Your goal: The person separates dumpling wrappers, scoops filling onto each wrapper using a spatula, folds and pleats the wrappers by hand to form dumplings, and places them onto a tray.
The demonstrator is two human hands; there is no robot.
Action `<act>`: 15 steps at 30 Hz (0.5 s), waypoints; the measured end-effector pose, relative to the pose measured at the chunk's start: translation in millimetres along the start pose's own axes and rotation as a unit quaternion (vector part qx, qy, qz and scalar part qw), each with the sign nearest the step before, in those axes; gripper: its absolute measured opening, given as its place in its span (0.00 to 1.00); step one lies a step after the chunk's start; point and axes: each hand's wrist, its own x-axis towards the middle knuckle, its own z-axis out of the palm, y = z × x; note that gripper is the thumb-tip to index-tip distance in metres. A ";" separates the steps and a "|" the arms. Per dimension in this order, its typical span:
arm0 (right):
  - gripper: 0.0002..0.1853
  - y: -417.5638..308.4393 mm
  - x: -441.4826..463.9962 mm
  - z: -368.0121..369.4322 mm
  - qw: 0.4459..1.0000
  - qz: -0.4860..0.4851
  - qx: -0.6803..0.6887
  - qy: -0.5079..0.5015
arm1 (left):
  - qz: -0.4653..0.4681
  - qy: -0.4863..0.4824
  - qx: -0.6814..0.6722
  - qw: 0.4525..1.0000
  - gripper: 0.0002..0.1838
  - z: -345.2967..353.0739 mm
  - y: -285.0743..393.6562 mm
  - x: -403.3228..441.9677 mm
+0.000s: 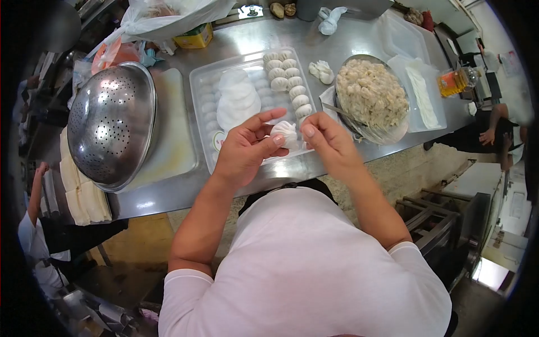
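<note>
My left hand [250, 147] holds a white pleated dumpling [284, 131] between thumb and fingers, over the near edge of a clear plastic tray [199, 135]. Just right of it my right hand [331, 145] is closed in a pinch; what its fingertips hold, if anything, is hidden. Finished dumplings [292, 73] stand in rows along the tray's right side. A stack of thin round dumpling wrappers [238, 101] lies on the tray's left half, with more pale dumplings showing faintly beneath. To the right, a bowl of pale, lumpy filling [370, 90] has a flat spatula [337, 109] at its left rim.
An upturned steel colander [112, 126] rests on a cutting board [174, 123] at left. A lump of dough [321, 72] lies behind the bowl. Plastic containers [418, 92] and an oil bottle [456, 81] stand at right. Other people [494, 126] are at both sides.
</note>
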 end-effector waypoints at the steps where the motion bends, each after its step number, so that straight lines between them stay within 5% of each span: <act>1: 0.09 5.0 2.1 1.8 1.000 0.000 0.003 0.000 | -0.001 0.001 0.002 1.000 0.21 2.1 -1.8 2.4; 3: 0.15 13.1 8.0 6.9 0.988 -0.071 -0.135 0.022 | 0.007 -0.009 0.013 1.000 0.23 5.1 -7.0 8.6; 10: 0.17 34.7 12.1 -0.2 0.990 -0.031 -0.130 0.036 | 0.031 0.055 0.058 0.996 0.20 9.0 -21.8 24.2; 12: 0.16 37.6 13.3 -4.0 0.991 0.112 0.061 0.032 | 0.084 0.100 0.205 0.970 0.18 2.7 -19.4 34.8; 13: 0.16 37.9 13.5 -6.8 0.991 0.113 0.062 0.030 | 0.084 0.101 0.206 0.970 0.18 -3.0 -16.6 41.5; 15: 0.12 37.7 12.5 -14.8 0.994 0.097 0.048 0.035 | 0.067 0.141 0.450 0.879 0.19 -16.2 -10.6 59.0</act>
